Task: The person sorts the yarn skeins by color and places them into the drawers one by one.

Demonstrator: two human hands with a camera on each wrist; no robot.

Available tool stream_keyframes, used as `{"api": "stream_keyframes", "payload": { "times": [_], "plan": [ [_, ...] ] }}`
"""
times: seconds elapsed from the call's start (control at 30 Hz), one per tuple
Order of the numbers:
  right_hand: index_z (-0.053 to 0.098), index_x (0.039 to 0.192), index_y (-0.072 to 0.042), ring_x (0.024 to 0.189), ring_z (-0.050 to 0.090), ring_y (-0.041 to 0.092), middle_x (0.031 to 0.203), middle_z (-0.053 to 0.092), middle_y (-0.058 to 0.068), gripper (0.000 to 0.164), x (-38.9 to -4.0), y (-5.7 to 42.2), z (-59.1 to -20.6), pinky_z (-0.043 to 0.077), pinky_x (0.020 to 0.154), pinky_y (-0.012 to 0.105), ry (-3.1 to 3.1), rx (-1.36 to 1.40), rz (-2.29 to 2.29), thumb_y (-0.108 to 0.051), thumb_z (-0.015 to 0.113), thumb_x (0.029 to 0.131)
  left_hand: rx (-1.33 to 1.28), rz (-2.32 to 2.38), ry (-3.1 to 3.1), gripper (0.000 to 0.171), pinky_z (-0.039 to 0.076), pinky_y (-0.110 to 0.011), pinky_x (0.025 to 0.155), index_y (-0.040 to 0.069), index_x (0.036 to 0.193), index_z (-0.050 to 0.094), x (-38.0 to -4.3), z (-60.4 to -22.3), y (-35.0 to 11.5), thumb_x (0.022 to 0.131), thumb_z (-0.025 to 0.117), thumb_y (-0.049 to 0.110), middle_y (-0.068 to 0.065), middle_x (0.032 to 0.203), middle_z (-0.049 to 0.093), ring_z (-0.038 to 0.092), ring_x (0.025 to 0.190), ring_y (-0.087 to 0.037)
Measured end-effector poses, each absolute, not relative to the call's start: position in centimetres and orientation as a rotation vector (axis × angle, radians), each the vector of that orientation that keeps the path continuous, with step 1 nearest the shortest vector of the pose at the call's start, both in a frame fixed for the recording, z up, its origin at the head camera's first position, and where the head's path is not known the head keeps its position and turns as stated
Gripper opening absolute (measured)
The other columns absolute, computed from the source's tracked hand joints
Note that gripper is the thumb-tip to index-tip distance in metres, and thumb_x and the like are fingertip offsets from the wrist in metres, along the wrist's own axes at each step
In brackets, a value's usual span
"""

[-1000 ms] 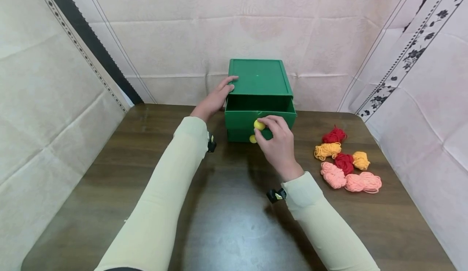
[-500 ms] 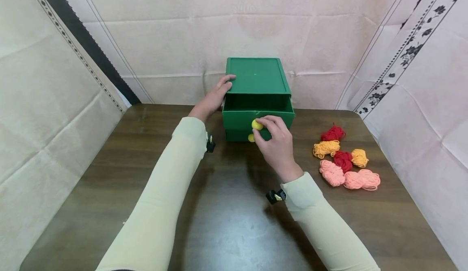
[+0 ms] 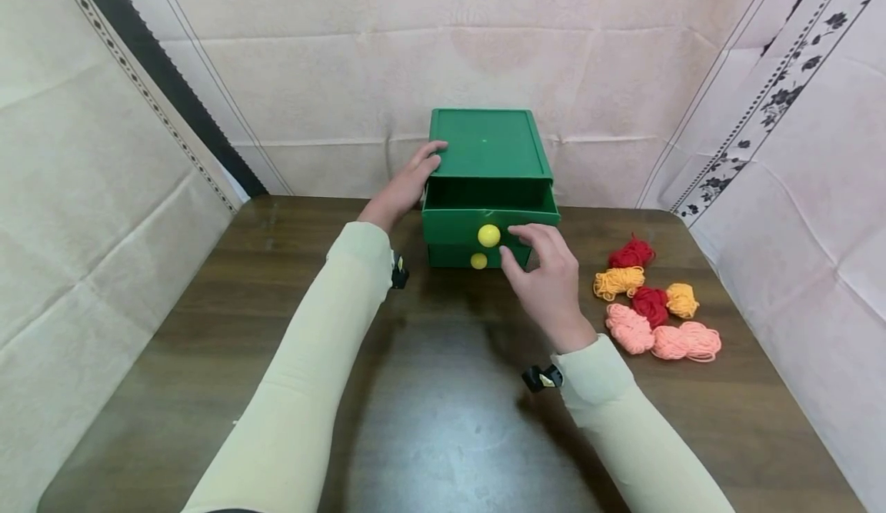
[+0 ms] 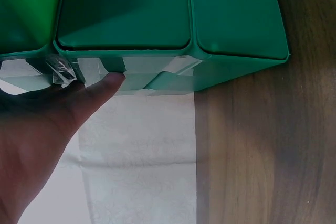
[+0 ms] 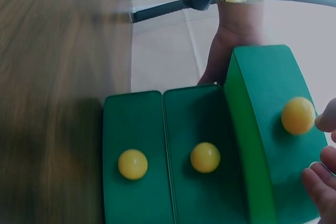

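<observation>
A green box of small drawers (image 3: pixel 487 142) stands at the back of the table. Its top drawer (image 3: pixel 448 226) is pulled out, and the visible part of its inside looks bare. Round yellow knobs sit on the drawer fronts; the top knob (image 3: pixel 488 235) is in full view. My left hand (image 3: pixel 401 190) rests against the box's left side, its fingertips at the top edge. Clear tape (image 4: pixel 149 65) runs along that side in the left wrist view. Just right of the top knob is my right hand (image 3: pixel 550 286), fingers spread and holding nothing; in the right wrist view a fingertip is very near the knob (image 5: pixel 298 115).
To the right on the wooden table (image 3: pixel 429 421) lies a group of small yarn skeins: red yarn (image 3: pixel 631 252), yellow yarn (image 3: pixel 619 282) and pink yarn (image 3: pixel 687 342). A pale cloth (image 3: pixel 332 90) hangs behind the box, and similar cloth lines both sides.
My right hand has let go of the top drawer's knob and shifted a little to the right. The drawer stays pulled out, and my left hand keeps its place on the box.
</observation>
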State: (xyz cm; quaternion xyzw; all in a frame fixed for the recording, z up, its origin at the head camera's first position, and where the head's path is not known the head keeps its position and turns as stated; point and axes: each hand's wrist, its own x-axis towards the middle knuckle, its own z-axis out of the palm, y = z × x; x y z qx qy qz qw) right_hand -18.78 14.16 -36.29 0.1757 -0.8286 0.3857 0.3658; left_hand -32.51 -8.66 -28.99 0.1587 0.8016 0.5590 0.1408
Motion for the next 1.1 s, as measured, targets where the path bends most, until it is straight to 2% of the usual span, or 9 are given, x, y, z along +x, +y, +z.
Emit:
{"api": "stream_keyframes", "payload": {
  "times": [0.17, 0.43, 0.53, 0.63, 0.7, 1.1],
  "plan": [
    [0.068, 0.109, -0.008, 0.100, 0.065, 0.019, 0.110, 0.066, 0.006, 0.025, -18.5, 15.6, -36.5, 0.054, 0.088, 0.030, -2.123, 0.422, 0.991, -0.018, 0.073, 0.087, 0.462, 1.609, 2.323, 0.046, 0.026, -0.049, 0.115, 0.036, 0.152, 0.024, -32.6, -29.0, -8.6, 0.106, 0.026, 0.041, 0.002, 0.163, 0.010, 0.023, 0.145, -0.024],
    [0.067, 0.110, -0.008, 0.095, 0.067, 0.021, 0.108, 0.067, 0.008, 0.028, -18.1, 17.4, -37.4, 0.048, 0.088, 0.015, -2.153, 0.372, 0.960, -0.017, 0.075, 0.085, 0.420, 1.657, 2.269, 0.045, 0.034, -0.054, 0.109, 0.037, 0.150, 0.025, -32.6, -29.3, -9.2, 0.106, 0.026, 0.042, 0.001, 0.162, 0.013, 0.029, 0.142, -0.027],
    [0.067, 0.111, -0.008, 0.096, 0.067, 0.022, 0.108, 0.067, 0.007, 0.029, -18.0, 18.1, -37.8, 0.052, 0.088, 0.023, -2.180, 0.340, 0.946, -0.016, 0.075, 0.084, 0.420, 1.669, 2.264, 0.045, 0.036, -0.053, 0.108, 0.037, 0.150, 0.025, -32.6, -29.3, -9.2, 0.106, 0.027, 0.042, 0.001, 0.161, 0.015, 0.031, 0.141, -0.027],
    [0.067, 0.111, -0.007, 0.097, 0.066, 0.022, 0.109, 0.066, 0.008, 0.031, -18.0, 18.9, -38.0, 0.055, 0.086, 0.038, -2.216, 0.315, 0.934, -0.016, 0.076, 0.083, 0.434, 1.664, 2.281, 0.045, 0.035, -0.052, 0.109, 0.037, 0.151, 0.026, -32.6, -29.2, -9.0, 0.105, 0.027, 0.043, 0.002, 0.162, 0.014, 0.029, 0.142, -0.025],
    [0.066, 0.112, -0.007, 0.098, 0.065, 0.024, 0.110, 0.066, 0.009, 0.032, -17.9, 19.4, -38.0, 0.054, 0.086, 0.044, -2.254, 0.309, 0.936, -0.016, 0.076, 0.083, 0.431, 1.656, 2.294, 0.045, 0.034, -0.051, 0.110, 0.037, 0.150, 0.026, -32.6, -29.2, -8.9, 0.105, 0.027, 0.043, 0.003, 0.162, 0.014, 0.029, 0.143, -0.025],
    [0.061, 0.122, -0.010, 0.108, 0.060, 0.030, 0.121, 0.060, 0.013, 0.040, -17.6, 22.2, -38.7, 0.051, 0.090, 0.051, -2.583, 0.196, 0.936, -0.020, 0.073, 0.086, 0.424, 1.675, 2.277, 0.045, 0.036, -0.050, 0.109, 0.035, 0.150, 0.027, -32.6, -29.3, -8.6, 0.106, 0.028, 0.041, 0.000, 0.161, 0.017, 0.031, 0.141, -0.025]
  ]
}}
